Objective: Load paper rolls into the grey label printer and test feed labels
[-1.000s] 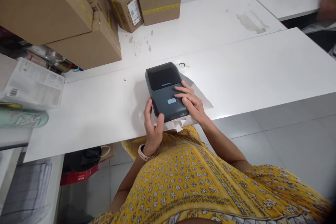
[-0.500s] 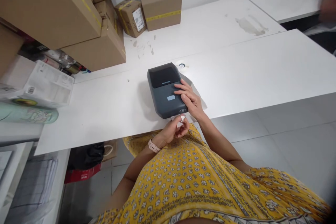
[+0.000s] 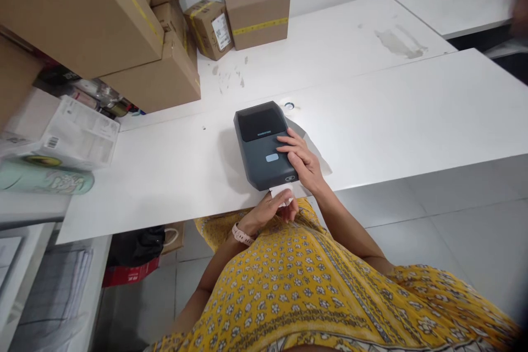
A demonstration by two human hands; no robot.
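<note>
Your hands: two, a left hand (image 3: 269, 210) and a right hand (image 3: 306, 162)
Dark device (image 3: 262, 148) before you: one
White slip (image 3: 278, 191) at your left hand: one
Wristband (image 3: 242, 235) you wear: one
Cardboard boxes (image 3: 258, 11) you see: at least six
Avocado-printed cartons (image 3: 82, 132): two
Green bottle (image 3: 49, 179): one

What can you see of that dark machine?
The machine is boxy and dark slate, plastic by its look, with a glossy black panel, small lettering and a pale blue patch on top. It lies slightly turned near the front edge of the white table. The right hand rests on it; the left hand pinches white paper at its near end.
</note>
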